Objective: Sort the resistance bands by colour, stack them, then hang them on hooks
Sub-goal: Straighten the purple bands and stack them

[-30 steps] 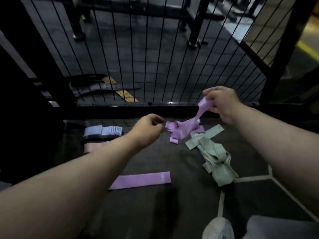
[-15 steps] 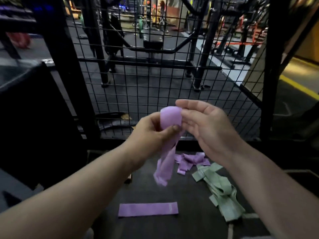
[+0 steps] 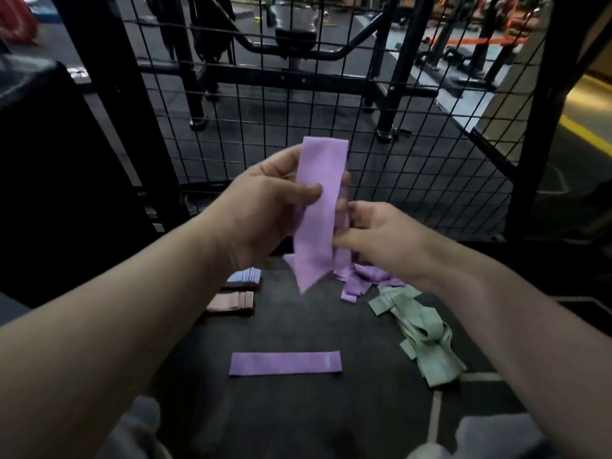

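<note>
I hold a purple resistance band (image 3: 319, 207) upright in front of me. My left hand (image 3: 268, 200) pinches its upper half, thumb across the front. My right hand (image 3: 374, 236) pinches its right edge lower down. The band's lower end hangs twisted into a point. On the dark floor lies one flat purple band (image 3: 284, 363). Behind it sits a loose heap of purple bands (image 3: 364, 281). A tangle of green bands (image 3: 420, 332) lies to the right. A blue stack (image 3: 245, 276) and a pink stack (image 3: 231, 301) sit at the left.
A black wire-mesh panel (image 3: 331, 104) stands just beyond the bands, with gym frames behind it. A black block (image 3: 49, 180) rises at the left. My knees (image 3: 490, 438) show at the bottom edge. A pale floor line (image 3: 435, 415) runs at the lower right.
The band now hangs flatter and straighter. My left hand has taken the upper part with the thumb in front. My right hand has slid down to the band's right edge.
</note>
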Demonstrator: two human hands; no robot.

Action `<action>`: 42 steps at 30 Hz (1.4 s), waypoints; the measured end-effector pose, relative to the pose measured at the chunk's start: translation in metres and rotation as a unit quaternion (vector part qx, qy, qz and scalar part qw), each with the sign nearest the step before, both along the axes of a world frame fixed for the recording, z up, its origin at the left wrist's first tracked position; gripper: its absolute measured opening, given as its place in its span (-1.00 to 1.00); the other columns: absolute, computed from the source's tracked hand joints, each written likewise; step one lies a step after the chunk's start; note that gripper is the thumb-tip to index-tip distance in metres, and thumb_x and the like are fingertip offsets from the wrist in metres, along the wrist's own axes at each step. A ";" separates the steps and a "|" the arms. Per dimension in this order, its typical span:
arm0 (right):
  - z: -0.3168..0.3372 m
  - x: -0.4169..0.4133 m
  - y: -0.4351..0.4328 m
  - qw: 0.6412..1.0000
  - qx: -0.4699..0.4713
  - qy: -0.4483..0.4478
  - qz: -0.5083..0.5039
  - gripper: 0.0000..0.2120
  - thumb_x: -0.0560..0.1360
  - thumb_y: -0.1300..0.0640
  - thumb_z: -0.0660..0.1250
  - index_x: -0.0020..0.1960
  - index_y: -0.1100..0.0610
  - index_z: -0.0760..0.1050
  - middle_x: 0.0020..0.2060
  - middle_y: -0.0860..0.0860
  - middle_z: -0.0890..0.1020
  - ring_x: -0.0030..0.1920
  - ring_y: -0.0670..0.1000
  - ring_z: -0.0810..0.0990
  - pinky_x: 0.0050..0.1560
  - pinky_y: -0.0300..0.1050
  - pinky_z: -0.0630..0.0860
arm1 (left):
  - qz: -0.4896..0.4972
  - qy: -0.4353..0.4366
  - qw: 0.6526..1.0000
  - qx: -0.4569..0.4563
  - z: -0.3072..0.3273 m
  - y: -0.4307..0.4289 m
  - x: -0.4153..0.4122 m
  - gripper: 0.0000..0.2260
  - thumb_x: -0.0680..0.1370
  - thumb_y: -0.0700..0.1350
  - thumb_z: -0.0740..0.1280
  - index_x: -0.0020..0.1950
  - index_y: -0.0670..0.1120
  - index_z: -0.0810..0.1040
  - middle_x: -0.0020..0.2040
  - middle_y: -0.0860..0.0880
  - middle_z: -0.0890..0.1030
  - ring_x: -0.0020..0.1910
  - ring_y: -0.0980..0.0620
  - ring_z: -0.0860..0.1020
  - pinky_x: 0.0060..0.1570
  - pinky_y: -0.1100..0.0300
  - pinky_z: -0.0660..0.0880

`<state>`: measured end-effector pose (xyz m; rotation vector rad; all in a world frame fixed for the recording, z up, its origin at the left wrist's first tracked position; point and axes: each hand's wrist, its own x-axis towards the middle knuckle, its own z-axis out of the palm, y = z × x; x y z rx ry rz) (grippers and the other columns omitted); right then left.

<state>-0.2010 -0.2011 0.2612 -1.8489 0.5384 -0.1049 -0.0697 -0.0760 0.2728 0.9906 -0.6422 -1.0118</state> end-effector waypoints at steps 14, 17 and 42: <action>-0.009 0.002 0.016 0.993 0.040 0.048 0.101 -0.52 0.47 0.25 0.46 0.35 0.05 0.46 0.23 -0.02 0.61 0.23 -0.10 0.58 0.35 -0.08 0.47 | 0.039 0.167 0.981 -0.094 0.003 0.007 0.015 -0.40 0.52 -0.51 0.03 0.52 -0.12 0.21 0.26 -0.27 0.58 0.21 -0.21 0.60 0.21 -0.08 0.54; -0.011 0.002 0.027 0.992 0.019 0.039 0.117 -0.24 0.33 0.04 0.51 0.47 0.02 0.30 0.33 -0.12 0.52 0.30 -0.20 0.51 0.34 -0.20 0.45 | 0.014 0.178 0.979 -0.100 -0.001 0.006 0.012 -0.36 0.49 -0.50 0.05 0.53 -0.09 0.17 0.33 -0.31 0.52 0.29 -0.24 0.54 0.30 -0.14 0.46; -0.006 0.007 0.002 0.955 0.240 -0.031 -0.171 -0.83 0.56 0.28 0.27 -0.08 0.33 0.61 -0.15 0.26 0.61 -0.19 0.15 0.63 -0.17 0.02 0.63 | -0.077 0.061 0.959 0.265 -0.037 -0.005 0.000 -0.64 0.36 -0.11 0.27 0.14 -0.16 0.38 0.02 -0.18 0.44 -0.19 -0.13 0.40 -0.21 0.10 0.39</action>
